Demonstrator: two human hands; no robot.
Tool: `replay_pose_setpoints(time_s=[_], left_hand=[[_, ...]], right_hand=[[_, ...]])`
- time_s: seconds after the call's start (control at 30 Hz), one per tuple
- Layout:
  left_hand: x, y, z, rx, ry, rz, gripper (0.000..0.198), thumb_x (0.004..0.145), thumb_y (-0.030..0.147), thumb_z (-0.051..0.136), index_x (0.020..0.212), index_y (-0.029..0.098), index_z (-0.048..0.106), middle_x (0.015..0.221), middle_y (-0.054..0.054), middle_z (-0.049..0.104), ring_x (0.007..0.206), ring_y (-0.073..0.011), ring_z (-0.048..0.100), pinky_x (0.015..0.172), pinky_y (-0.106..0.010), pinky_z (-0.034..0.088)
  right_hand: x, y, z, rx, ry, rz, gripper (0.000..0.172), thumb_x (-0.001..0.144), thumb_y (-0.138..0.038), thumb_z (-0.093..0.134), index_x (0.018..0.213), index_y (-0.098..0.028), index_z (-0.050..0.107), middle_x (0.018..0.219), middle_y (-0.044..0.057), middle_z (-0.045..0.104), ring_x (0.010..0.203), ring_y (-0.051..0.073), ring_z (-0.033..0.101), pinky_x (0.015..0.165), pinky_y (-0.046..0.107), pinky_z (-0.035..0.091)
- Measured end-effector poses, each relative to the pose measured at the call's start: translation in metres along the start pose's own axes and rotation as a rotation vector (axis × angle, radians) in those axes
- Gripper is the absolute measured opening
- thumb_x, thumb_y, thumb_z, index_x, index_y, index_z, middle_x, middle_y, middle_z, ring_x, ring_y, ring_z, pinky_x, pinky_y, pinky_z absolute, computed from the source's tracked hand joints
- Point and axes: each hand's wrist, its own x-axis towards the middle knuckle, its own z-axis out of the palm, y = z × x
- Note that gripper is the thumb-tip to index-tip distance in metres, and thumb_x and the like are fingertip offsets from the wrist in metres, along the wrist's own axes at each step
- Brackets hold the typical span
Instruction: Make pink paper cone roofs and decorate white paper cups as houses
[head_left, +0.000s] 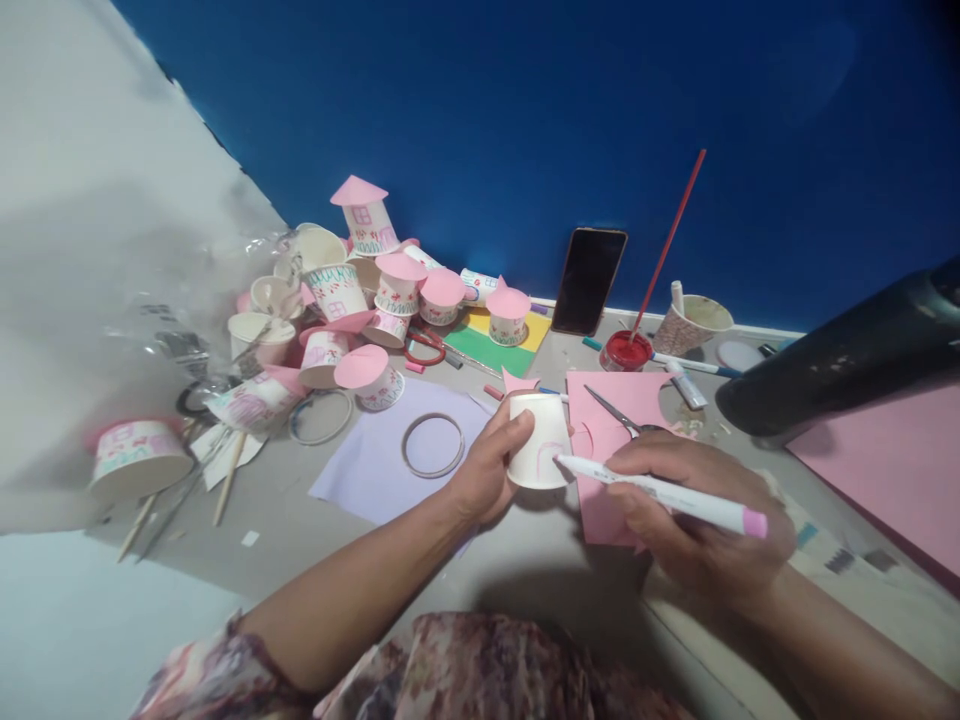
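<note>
An upside-down white paper cup [537, 420] is gripped in my left hand [491, 465], thumb across its side. A pink arched outline is drawn on the cup's face. My right hand [697, 510] holds a white felt-tip marker [667, 492] with a pink end, its tip touching the cup beside that outline. Under and beyond my right hand lie cut pink paper [600, 510] and scissors [611, 405], their handles partly hidden. A roll of tape [433, 445] rests on lilac paper [360, 470] to the left of my left hand.
Several decorated cups with pink paper roofs [360, 190] are heaped at the left beside a clear plastic bag [187, 300]. A phone [589, 280] leans against the blue wall. A red pot [626, 352] with a stick stands near a dark cylinder [825, 360].
</note>
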Motion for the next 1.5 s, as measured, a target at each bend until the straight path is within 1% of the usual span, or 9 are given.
replay_pose_setpoints(time_s=[0.13,0.33,0.53,0.73,1.03,1.27,1.33,1.43,1.5], left_hand=[[-0.0024,0.001,0.0038,0.031,0.022,0.005,0.061,0.071,0.049,0.087,0.116,0.018,0.06,0.096,-0.007,0.075,0.082,-0.0224,0.071,0.071,-0.03,0.053],[-0.0052,0.0015,0.0058,0.032,0.006,0.0,0.059,0.07,0.05,0.089,0.112,0.02,0.06,0.087,-0.002,0.07,0.072,-0.0166,0.064,0.068,-0.027,0.048],[-0.0044,-0.0004,0.0049,0.056,-0.003,-0.001,0.059,0.071,0.051,0.087,0.113,0.021,0.059,0.089,-0.002,0.07,0.072,-0.0172,0.065,0.069,-0.028,0.05],[-0.0034,-0.0004,0.0048,0.068,0.024,0.007,0.055,0.072,0.051,0.087,0.109,0.02,0.06,0.084,0.0,0.067,0.069,-0.0151,0.062,0.066,-0.026,0.047],[-0.0041,0.0006,0.0045,0.089,0.034,0.016,0.057,0.071,0.052,0.087,0.109,0.019,0.06,0.087,-0.001,0.067,0.07,-0.0158,0.063,0.066,-0.027,0.047],[-0.004,0.0006,0.0071,0.048,0.022,-0.003,0.059,0.069,0.051,0.089,0.11,0.019,0.061,0.091,-0.003,0.071,0.076,-0.018,0.067,0.07,-0.029,0.053],[-0.0036,-0.0002,0.0063,0.049,0.015,0.0,0.056,0.072,0.051,0.087,0.11,0.019,0.061,0.089,-0.003,0.071,0.073,-0.0179,0.067,0.068,-0.028,0.053],[-0.0032,-0.0011,0.004,0.063,0.017,0.012,0.055,0.075,0.051,0.085,0.112,0.019,0.061,0.085,-0.002,0.071,0.067,-0.0174,0.067,0.063,-0.028,0.052],[-0.0032,-0.0013,0.0027,0.065,0.01,0.008,0.054,0.076,0.051,0.084,0.112,0.019,0.061,0.084,-0.003,0.072,0.066,-0.0179,0.067,0.062,-0.028,0.052]], right_hand=[[0.0001,0.0007,0.0011,-0.022,-0.018,-0.071,0.006,0.095,-0.018,0.063,0.093,-0.02,0.069,0.071,0.004,0.076,0.06,0.019,0.074,0.057,0.028,0.061],[-0.0023,0.0014,0.0031,-0.054,-0.042,-0.06,0.009,0.099,-0.022,0.061,0.092,-0.021,0.066,0.072,0.004,0.077,0.061,0.018,0.073,0.059,0.028,0.059],[-0.0027,0.002,0.0052,-0.027,-0.045,-0.069,0.007,0.097,-0.02,0.063,0.092,-0.02,0.067,0.071,0.004,0.075,0.06,0.016,0.072,0.059,0.027,0.056],[-0.0048,0.0009,0.0043,0.072,-0.13,-0.041,0.01,0.096,-0.02,0.06,0.089,-0.02,0.066,0.065,0.001,0.071,0.055,0.015,0.066,0.053,0.029,0.049],[-0.0043,-0.0005,0.0045,0.083,-0.132,-0.028,0.007,0.094,-0.018,0.063,0.089,-0.02,0.067,0.066,0.0,0.071,0.054,0.016,0.067,0.053,0.028,0.051],[-0.0051,0.0006,0.0058,0.016,0.068,0.0,0.014,0.091,-0.01,0.064,0.095,-0.024,0.067,0.075,0.004,0.078,0.063,0.021,0.074,0.057,0.033,0.057],[-0.0042,0.0005,0.0049,0.032,0.039,0.0,0.013,0.091,-0.012,0.064,0.094,-0.024,0.067,0.073,0.003,0.077,0.06,0.021,0.073,0.055,0.033,0.057],[-0.0027,-0.0004,0.0032,0.1,-0.083,0.003,0.012,0.091,-0.014,0.061,0.088,-0.024,0.067,0.065,0.0,0.071,0.052,0.017,0.067,0.05,0.03,0.052],[-0.0022,-0.0008,0.003,0.11,-0.096,0.0,0.011,0.091,-0.014,0.061,0.087,-0.023,0.067,0.064,-0.002,0.07,0.05,0.016,0.065,0.049,0.029,0.051]])
